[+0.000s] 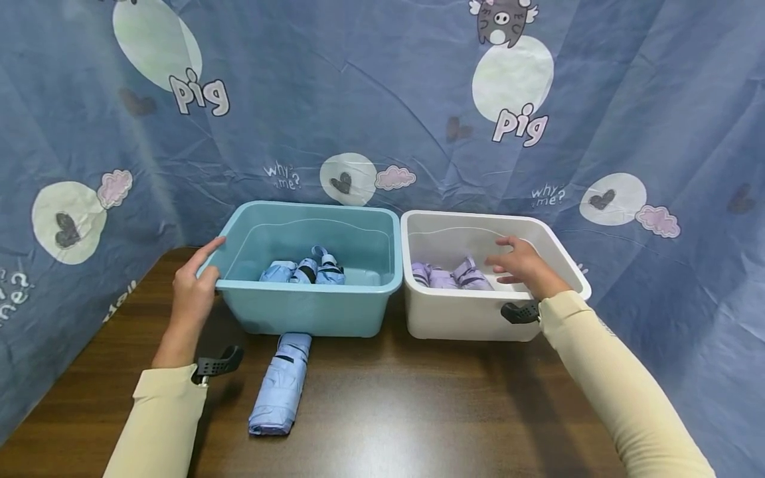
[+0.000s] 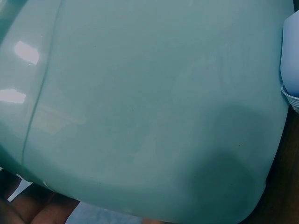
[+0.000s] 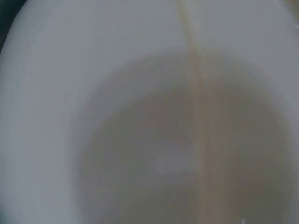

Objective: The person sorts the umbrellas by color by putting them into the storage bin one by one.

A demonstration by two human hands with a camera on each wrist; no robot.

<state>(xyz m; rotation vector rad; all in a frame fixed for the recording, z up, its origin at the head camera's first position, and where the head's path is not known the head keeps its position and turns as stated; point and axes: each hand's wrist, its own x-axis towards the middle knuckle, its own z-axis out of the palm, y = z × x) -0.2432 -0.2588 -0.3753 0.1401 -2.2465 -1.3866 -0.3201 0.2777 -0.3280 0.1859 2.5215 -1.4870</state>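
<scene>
In the head view, my left hand (image 1: 192, 292) rests at the front left corner of a teal bin (image 1: 311, 309), index finger stretched along the rim and thumb by the corner. Its fingers (image 2: 49, 205) show past the bin's edge in the left wrist view. Several light blue folded umbrellas (image 1: 306, 271) lie in this bin. Another blue folded umbrella (image 1: 279, 385) lies on the table in front of it. My right hand (image 1: 524, 264) is over the right part of a white bin (image 1: 466, 317), fingers apart and holding nothing. Purple folded umbrellas (image 1: 445, 275) lie to its left in that bin.
Both bins stand side by side near the back of a dark brown wooden table (image 1: 382, 411). Behind them hangs a blue printed cloth (image 1: 370, 113). A black wrist mount (image 1: 220, 364) is on the left wrist, and another black mount (image 1: 518, 313) is on the right.
</scene>
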